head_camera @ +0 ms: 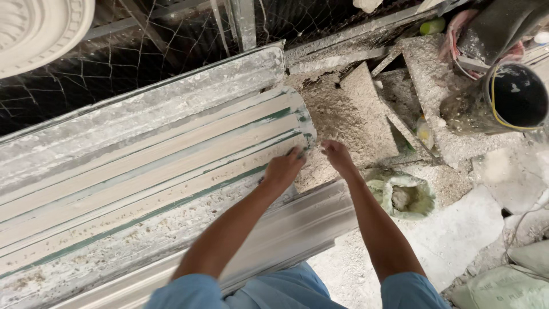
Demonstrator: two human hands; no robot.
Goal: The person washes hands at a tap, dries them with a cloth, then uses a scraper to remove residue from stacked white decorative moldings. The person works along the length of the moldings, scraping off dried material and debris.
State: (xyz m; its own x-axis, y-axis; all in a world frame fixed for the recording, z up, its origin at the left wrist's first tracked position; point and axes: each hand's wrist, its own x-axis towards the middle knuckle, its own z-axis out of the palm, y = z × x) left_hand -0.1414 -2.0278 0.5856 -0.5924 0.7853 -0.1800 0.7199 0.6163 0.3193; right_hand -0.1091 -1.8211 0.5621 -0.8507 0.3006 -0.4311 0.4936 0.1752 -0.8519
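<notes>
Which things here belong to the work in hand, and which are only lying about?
In use: long ribbed green-and-white moulding form, touched at its end by left hand; right hand beside it.

Lying about: black round bucket, crumpled green sack, white round plaster ornament, wire mesh.

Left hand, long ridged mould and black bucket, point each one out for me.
left hand [283,170], head view, back of hand.
long ridged mould [143,177], head view, pale middle ridge.
black bucket [517,94], head view, dark inside.

Left hand [284,169] presses the end of the long, plaster-coated ribbed green mould [143,183]; right hand [337,155] hovers just beside it.
</notes>
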